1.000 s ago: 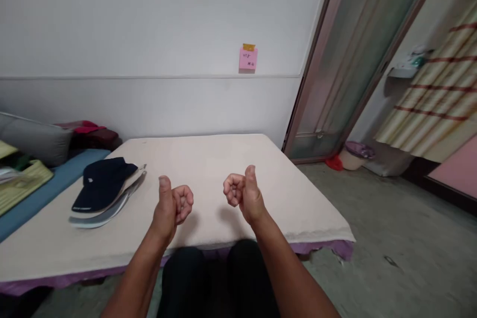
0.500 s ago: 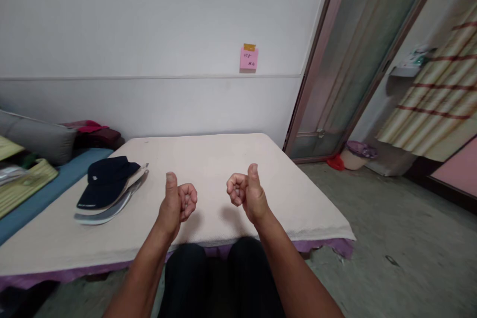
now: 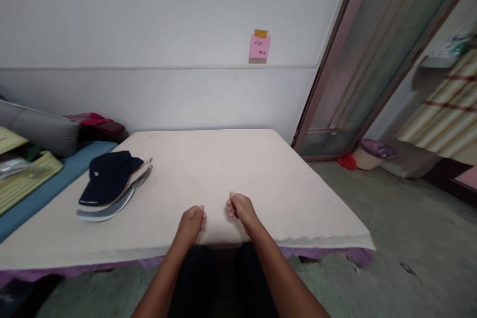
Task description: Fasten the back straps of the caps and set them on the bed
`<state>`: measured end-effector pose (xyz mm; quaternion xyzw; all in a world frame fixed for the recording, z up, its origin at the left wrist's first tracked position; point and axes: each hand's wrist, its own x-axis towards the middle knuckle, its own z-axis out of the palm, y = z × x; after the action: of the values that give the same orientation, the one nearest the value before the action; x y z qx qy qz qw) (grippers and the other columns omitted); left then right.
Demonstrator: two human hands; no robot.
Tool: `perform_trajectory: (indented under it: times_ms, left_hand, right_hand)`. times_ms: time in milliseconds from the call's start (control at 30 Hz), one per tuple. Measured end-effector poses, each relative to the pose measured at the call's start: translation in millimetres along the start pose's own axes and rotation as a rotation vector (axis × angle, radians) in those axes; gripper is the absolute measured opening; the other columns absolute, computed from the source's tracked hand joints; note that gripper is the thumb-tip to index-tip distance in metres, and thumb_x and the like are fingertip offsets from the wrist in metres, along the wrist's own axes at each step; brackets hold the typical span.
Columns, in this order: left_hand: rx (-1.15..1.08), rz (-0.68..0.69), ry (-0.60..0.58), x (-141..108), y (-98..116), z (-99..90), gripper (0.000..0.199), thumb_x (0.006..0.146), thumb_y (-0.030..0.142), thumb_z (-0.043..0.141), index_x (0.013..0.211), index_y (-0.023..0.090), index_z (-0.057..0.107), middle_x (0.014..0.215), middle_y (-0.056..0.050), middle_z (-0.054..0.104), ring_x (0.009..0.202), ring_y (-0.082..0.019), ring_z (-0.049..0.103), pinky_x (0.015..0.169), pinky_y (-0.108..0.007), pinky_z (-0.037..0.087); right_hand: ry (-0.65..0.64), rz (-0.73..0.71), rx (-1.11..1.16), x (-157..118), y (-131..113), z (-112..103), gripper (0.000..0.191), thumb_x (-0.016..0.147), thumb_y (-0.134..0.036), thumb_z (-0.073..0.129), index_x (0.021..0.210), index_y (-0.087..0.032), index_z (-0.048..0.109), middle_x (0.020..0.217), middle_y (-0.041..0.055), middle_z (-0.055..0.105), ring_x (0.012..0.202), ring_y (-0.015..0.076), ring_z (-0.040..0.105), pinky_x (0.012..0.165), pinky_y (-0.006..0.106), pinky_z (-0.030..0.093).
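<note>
My left hand (image 3: 193,222) is closed in a fist at the near edge of the cream-covered bed (image 3: 208,164). To its right my right hand (image 3: 240,208) is also curled into a fist, a little farther forward. A gap separates the two hands, and no object shows in either. Off to the left lies a small stack of caps (image 3: 115,184), a dark navy one on top with lighter brims beneath. Neither hand is near the caps.
A grey cushion (image 3: 40,126) and a yellow-green folded item (image 3: 33,174) lie at the far left on a blue mat (image 3: 80,165). A pink note (image 3: 260,47) is taped to the wall. A waste bin (image 3: 368,154) stands by the sliding door (image 3: 346,84).
Both thumbs, raised before, have folded down into fists. My hands have lowered and come closer together. The view has shifted slightly, moving the note up and right.
</note>
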<state>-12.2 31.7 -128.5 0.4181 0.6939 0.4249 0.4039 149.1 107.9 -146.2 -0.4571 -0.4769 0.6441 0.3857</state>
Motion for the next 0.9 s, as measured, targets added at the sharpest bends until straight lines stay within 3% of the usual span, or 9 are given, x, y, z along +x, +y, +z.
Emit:
perform_trajectory:
  times_ms: [100,200,433,633,767,900]
  left_hand:
    - [0.111,-0.050,0.003,5,-47,8.7,0.024,0.091,0.034,0.056,0.104,0.015,0.061,0.096,-0.005,0.066,0.076,-0.016,0.064,0.067,-0.034,0.055]
    - [0.178,-0.069,0.016,6,-75,10.5,0.025,0.091,0.033,0.057,0.109,0.015,0.061,0.103,-0.006,0.066,0.084,-0.018,0.065,0.073,-0.038,0.055]
    - [0.172,-0.056,0.004,8,-82,13.9,0.025,0.091,0.033,0.056,0.107,0.015,0.061,0.102,-0.006,0.066,0.084,-0.018,0.065,0.074,-0.038,0.055]
    - [-0.022,-0.105,0.063,7,-85,13.2,0.027,0.090,0.034,0.057,0.109,0.015,0.061,0.104,-0.007,0.066,0.085,-0.019,0.065,0.074,-0.039,0.055]
    - [-0.219,-0.200,0.204,11,-94,-22.1,0.029,0.091,0.034,0.056,0.113,0.015,0.059,0.106,-0.007,0.065,0.085,-0.019,0.065,0.072,-0.038,0.056]
    - [-0.422,-0.227,0.412,19,-95,-97.5,0.031,0.090,0.033,0.057,0.116,0.016,0.058,0.113,-0.008,0.063,0.091,-0.021,0.064,0.076,-0.040,0.055]
  right_hand:
    - [0.051,0.142,-0.039,13,48,-5,0.023,0.093,-0.034,0.055,0.100,-0.013,0.061,0.086,0.0021,0.064,0.065,0.0113,0.061,0.058,0.026,0.052]
    - [0.104,0.211,-0.057,22,77,-11,0.026,0.093,-0.031,0.056,0.112,-0.014,0.058,0.104,0.0063,0.063,0.082,0.0165,0.064,0.070,0.034,0.056]
    - [0.124,0.237,-0.052,33,93,-20,0.027,0.093,-0.032,0.056,0.114,-0.014,0.058,0.107,0.0070,0.063,0.086,0.0177,0.064,0.072,0.036,0.056]
    - [0.144,0.215,-0.066,34,99,-20,0.026,0.093,-0.032,0.056,0.112,-0.014,0.058,0.104,0.0064,0.063,0.083,0.0167,0.064,0.070,0.034,0.056]
    - [0.145,0.199,-0.078,34,100,-20,0.026,0.093,-0.032,0.055,0.111,-0.014,0.058,0.102,0.0059,0.064,0.080,0.0161,0.064,0.069,0.033,0.056]
    - [0.147,0.187,-0.093,34,100,-20,0.023,0.094,-0.032,0.055,0.106,-0.013,0.059,0.092,0.0035,0.064,0.070,0.0126,0.062,0.060,0.028,0.054]
